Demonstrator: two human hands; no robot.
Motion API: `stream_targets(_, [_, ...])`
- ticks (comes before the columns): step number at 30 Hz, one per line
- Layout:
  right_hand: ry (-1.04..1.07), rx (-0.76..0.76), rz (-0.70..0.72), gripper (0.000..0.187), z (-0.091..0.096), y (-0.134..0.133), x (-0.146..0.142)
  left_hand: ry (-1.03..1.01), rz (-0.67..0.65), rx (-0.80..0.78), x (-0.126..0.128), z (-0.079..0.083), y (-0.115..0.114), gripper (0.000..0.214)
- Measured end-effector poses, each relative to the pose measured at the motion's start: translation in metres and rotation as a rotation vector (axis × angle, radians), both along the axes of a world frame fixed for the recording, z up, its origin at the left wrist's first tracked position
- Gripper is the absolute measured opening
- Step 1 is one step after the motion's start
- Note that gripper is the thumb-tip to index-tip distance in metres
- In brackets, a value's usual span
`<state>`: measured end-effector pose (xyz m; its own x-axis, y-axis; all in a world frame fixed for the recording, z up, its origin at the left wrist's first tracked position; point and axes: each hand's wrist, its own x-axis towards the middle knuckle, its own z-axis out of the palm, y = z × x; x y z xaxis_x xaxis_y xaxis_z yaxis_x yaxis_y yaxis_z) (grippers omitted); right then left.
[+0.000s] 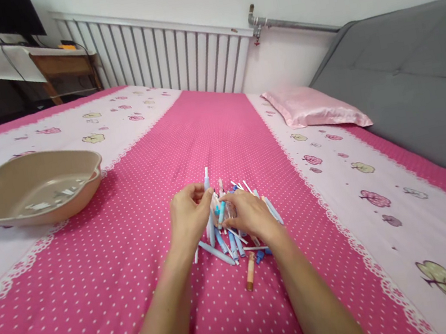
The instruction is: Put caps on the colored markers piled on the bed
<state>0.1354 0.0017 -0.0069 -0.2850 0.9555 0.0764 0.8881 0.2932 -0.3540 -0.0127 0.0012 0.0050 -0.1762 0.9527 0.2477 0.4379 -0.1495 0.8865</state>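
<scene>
"Pen parts (232,245), blue barrels and white sticks among them, lie heaped on a bed (206,118), well short of its far edge. What are the hands doing?"

"The left hand (190,212) pinches a pale blue barrel (206,182), its white end up. The right hand (250,213), fingers curled narrow, appears to hold a turquoise piece (222,211), though its grip is partly hidden."

"Where might trouble start?"

"In the crowding. A knuckle brushing the heap could scatter the sticks, and round barrels could roll if the soft cover dips. A peach-and-brown tube (251,272), lying nearest the wearer, could be caught by a forearm."

"And room to move?"

"Open cover runs toward the far edge, by the radiator (160,46). To the left, a tan basin (31,170) stands well apart, its raised rim an obstacle; toward the headboard (402,63), only the pillow (315,107) interrupts. The bed's near edge is out of view."
</scene>
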Motion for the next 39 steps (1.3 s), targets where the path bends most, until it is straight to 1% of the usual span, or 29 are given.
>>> stream_targets(3, [-0.001,0.019,-0.011,0.052,0.001,0.0,-0.001,0.005,0.005,0.002,0.0,0.0,0.0,0.024])
stream_targets(5, [0.038,0.019,-0.012,0.051,0.002,0.001,-0.001,0.014,0.011,0.002,0.0,0.0,0.0,0.024])
stream_targets(11, [0.214,-0.034,0.005,0.028,0.004,0.003,-0.003,0.02,0.0,-0.02,0.0,0.0,0.0,0.024])
stream_targets(14, [0.217,-0.01,-0.026,0.032,0.003,0.002,-0.004,0.019,-0.001,-0.021,0.0,0.001,0.0,0.023])
stream_targets(17, [0.164,-0.004,-0.059,0.039,0.002,0.001,-0.005,0.013,-0.001,-0.022,0.0,0.001,0.0,0.024])
stream_targets(20, [0.103,-0.035,-0.036,0.041,0.001,-0.001,-0.006,0.009,-0.004,-0.021,0.0,0.001,-0.001,0.025])
stream_targets(23, [0.085,-0.05,-0.035,0.043,0.002,-0.002,-0.008,0.014,-0.007,-0.021,0.0,0.002,-0.001,0.024])
stream_targets(27, [0.096,-0.065,-0.012,0.034,0.002,-0.004,-0.011,0.009,-0.009,-0.037,0.001,0.003,-0.001,0.024])
stream_targets(30, [0.13,-0.031,0.029,0.027,0.002,-0.004,-0.012,0.006,-0.014,-0.04,0.001,0.002,-0.001,0.023])
stream_targets(32, [0.187,-0.006,0.053,0.023,0.001,-0.004,-0.013,0.008,-0.013,-0.035,0.001,0.002,-0.001,0.023])
stream_targets(34, [0.288,-0.036,0.065,0.02,0.001,-0.003,-0.012,0.012,-0.013,-0.029,0.0,0.001,0.0,0.023])
stream_targets(36, [0.443,-0.143,0.064,0.017,0.001,-0.002,-0.01,0.016,-0.016,-0.019,0.0,0.0,0.001,0.023])
stream_targets(38, [0.643,-0.253,0.048,0.015,0.003,0.0,-0.005,0.015,-0.026,-0.012,0.0,-0.001,0.0,0.024])
stream_targets(39, [0.746,-0.267,0.036,0.015,0.004,0.001,-0.003,0.011,-0.033,-0.011,0.0,-0.001,0.0,0.024])
